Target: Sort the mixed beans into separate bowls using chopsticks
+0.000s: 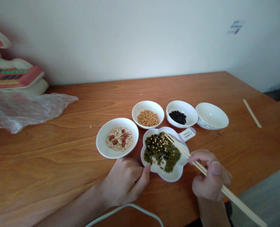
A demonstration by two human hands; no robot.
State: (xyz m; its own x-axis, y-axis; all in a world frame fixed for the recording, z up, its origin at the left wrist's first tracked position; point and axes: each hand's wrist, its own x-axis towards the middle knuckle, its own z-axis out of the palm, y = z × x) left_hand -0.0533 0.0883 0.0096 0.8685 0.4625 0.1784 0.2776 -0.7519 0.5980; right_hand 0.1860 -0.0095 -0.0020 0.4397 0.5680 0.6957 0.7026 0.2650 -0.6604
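Observation:
My right hand point(212, 179) grips a pair of wooden chopsticks point(201, 167). Their tips reach into a flower-shaped dish point(174, 177) with a lilac rim, among mixed green, black and yellowish beans point(162, 149). My left hand point(128, 181) is closed at the dish's near left edge, its thumb on the rim and its other fingertips hidden. Just beyond that hand stands a white bowl point(101, 143) of shelled peanuts point(119, 138), some with red skins. Behind the dish are a bowl point(136, 111) of yellow soybeans point(148, 118) and a bowl point(189, 114) of black beans point(177, 117).
An empty white bowl point(212, 116) stands at the right of the row. Farther right lies a thin wooden stick point(252, 113). At the left are a toy keyboard point(14, 77) and a clear plastic bag point(36, 108). A pale cable point(130, 205) runs along the front.

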